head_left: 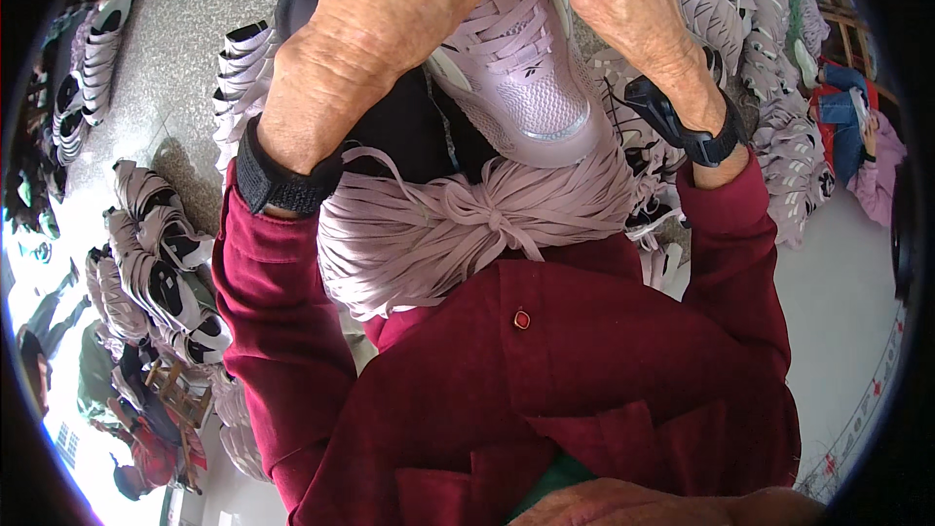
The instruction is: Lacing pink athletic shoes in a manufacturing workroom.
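Here both hands hold a lilac shoe (526, 78) close to the chest: the left hand (390, 10) curls round its side, the right hand (623, 0) pinches its laces, a lace bundle (467, 224) handy in the lap.

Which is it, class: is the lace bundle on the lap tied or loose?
Tied: the lace bundle is cinched by a knot at its middle, ends fanning both ways.

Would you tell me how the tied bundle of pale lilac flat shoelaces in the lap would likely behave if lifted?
The tied bundle of pale lilac flat shoelaces would probably flop: its ends fan out and droop over the dark red jacket. It likely weighs little, being thin strips. The knot at the middle should keep it together.
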